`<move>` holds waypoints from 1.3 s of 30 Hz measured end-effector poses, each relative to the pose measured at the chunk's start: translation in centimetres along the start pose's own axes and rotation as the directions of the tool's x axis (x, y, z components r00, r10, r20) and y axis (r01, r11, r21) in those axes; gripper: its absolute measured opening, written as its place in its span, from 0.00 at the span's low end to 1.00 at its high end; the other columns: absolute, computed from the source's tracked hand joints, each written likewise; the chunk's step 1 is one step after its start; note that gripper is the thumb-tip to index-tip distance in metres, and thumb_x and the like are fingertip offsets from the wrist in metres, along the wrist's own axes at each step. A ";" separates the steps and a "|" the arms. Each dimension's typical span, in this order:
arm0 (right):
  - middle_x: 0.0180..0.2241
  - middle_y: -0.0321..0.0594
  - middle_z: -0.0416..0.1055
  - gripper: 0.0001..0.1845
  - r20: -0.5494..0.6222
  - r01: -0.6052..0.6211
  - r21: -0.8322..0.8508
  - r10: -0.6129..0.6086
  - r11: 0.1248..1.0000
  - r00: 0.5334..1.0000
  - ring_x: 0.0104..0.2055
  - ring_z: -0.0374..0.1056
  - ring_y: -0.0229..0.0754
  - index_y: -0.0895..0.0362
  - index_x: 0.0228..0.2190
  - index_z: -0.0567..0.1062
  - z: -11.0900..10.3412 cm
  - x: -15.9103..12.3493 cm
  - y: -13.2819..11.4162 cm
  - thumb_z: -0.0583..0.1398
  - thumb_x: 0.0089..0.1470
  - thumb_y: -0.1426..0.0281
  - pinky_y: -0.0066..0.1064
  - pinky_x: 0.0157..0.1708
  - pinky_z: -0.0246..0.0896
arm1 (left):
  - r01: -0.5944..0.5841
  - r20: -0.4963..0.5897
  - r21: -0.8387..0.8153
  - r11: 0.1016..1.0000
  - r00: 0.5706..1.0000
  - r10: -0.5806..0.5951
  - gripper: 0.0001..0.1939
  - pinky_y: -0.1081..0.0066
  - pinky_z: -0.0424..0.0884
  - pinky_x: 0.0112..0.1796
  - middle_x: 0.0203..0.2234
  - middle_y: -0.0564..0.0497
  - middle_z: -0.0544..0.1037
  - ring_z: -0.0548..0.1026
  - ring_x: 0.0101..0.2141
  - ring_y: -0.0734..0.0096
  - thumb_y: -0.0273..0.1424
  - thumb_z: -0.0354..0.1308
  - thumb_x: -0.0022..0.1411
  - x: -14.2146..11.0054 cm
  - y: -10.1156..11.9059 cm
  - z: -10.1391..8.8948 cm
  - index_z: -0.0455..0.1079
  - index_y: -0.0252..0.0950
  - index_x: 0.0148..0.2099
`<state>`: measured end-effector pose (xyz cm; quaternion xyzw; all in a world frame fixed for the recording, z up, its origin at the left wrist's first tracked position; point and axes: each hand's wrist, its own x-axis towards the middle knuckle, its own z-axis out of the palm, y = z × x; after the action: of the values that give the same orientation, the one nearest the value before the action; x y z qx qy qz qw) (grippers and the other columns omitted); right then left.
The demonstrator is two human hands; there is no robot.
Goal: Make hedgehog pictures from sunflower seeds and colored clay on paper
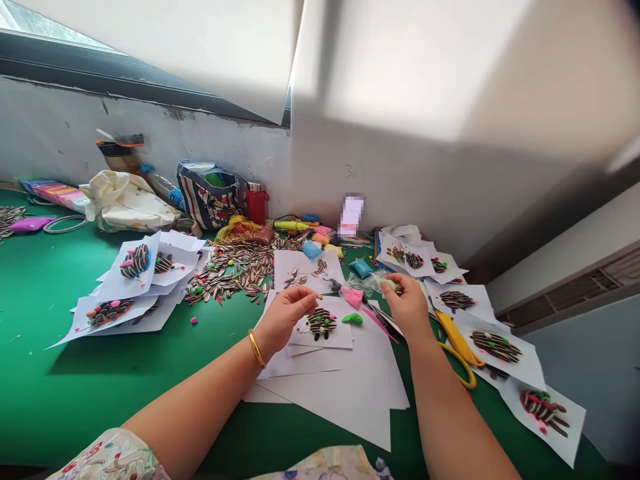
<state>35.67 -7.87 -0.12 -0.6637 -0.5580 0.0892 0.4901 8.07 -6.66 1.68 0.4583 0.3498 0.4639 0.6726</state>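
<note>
My left hand, with a gold bangle at the wrist, is closed in a pinch just above a card. What lies between its fingertips is too small to name. On that card is a hedgehog-like figure of striped sunflower seeds with green, pink and white dots. To the right, my right hand is closed on a pale green lump of modelling clay, beside clear plastic wrap. Between the hands lie a pink clay packet and a bright green clay piece. White paper sheets lie under the card.
Loose sunflower seeds spread behind my left hand. Finished seed-picture cards stand stacked at left and along the right. Yellow-handled scissors lie by my right forearm. Bags and a red flask line the wall.
</note>
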 end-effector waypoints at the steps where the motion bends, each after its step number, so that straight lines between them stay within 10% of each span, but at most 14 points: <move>1: 0.41 0.46 0.71 0.15 -0.006 0.020 -0.146 -0.021 0.989 1.000 0.43 0.65 0.49 0.55 0.39 0.75 -0.3 0.3 0.6 0.57 0.54 0.59 0.41 0.42 0.61 | 0.015 0.001 -0.012 1.000 1.000 -0.015 0.17 0.70 0.70 0.37 0.28 0.50 0.76 0.72 0.31 0.73 0.40 0.72 0.47 0.0 0.0 0.1 0.77 0.33 0.35; 8: 0.47 0.52 0.73 0.17 0.035 0.157 -0.510 -0.162 0.846 0.986 0.50 0.62 0.57 0.56 0.43 0.78 -0.2 0.1 1.3 0.53 0.56 0.69 0.50 0.48 0.56 | 0.096 0.028 -0.082 0.992 0.995 -0.094 0.22 0.73 0.68 0.32 0.23 0.52 0.71 0.68 0.27 0.77 0.47 0.69 0.50 -0.1 -0.1 -0.1 0.77 0.32 0.36; 19: 0.45 0.45 0.73 0.15 0.169 0.429 -0.132 -0.406 0.894 0.898 0.49 0.65 0.50 0.53 0.45 0.77 2.9 -3.5 -4.8 0.55 0.60 0.69 0.44 0.50 0.60 | 0.143 0.069 -0.198 0.970 0.989 -0.131 0.18 0.71 0.70 0.37 0.30 0.50 0.77 0.73 0.32 0.75 0.38 0.71 0.50 0.1 0.3 -0.4 0.76 0.35 0.40; 24: 0.44 0.44 0.73 0.14 0.177 0.401 -0.091 -0.382 0.912 0.907 0.48 0.66 0.50 0.52 0.44 0.77 3.0 -3.7 -4.9 0.55 0.60 0.70 0.44 0.50 0.61 | 0.088 0.038 -0.104 0.991 0.996 -0.085 0.18 0.75 0.66 0.29 0.20 0.54 0.71 0.67 0.24 0.80 0.44 0.68 0.53 0.4 0.0 -0.9 0.77 0.32 0.34; 39: 0.44 0.44 0.73 0.13 0.222 0.450 -0.036 -0.431 0.892 0.874 0.49 0.65 0.49 0.53 0.44 0.77 3.9 -4.7 -5.2 0.56 0.60 0.71 0.44 0.49 0.62 | 0.010 0.002 0.046 0.999 1.000 -0.010 0.18 0.71 0.68 0.39 0.33 0.50 0.78 0.72 0.33 0.74 0.36 0.72 0.48 1.0 -1.0 -1.2 0.77 0.36 0.42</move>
<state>27.96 -10.13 -0.19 -0.5267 -0.7460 0.0199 0.4070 7.61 -5.48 0.31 0.4724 0.3621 0.4519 0.6645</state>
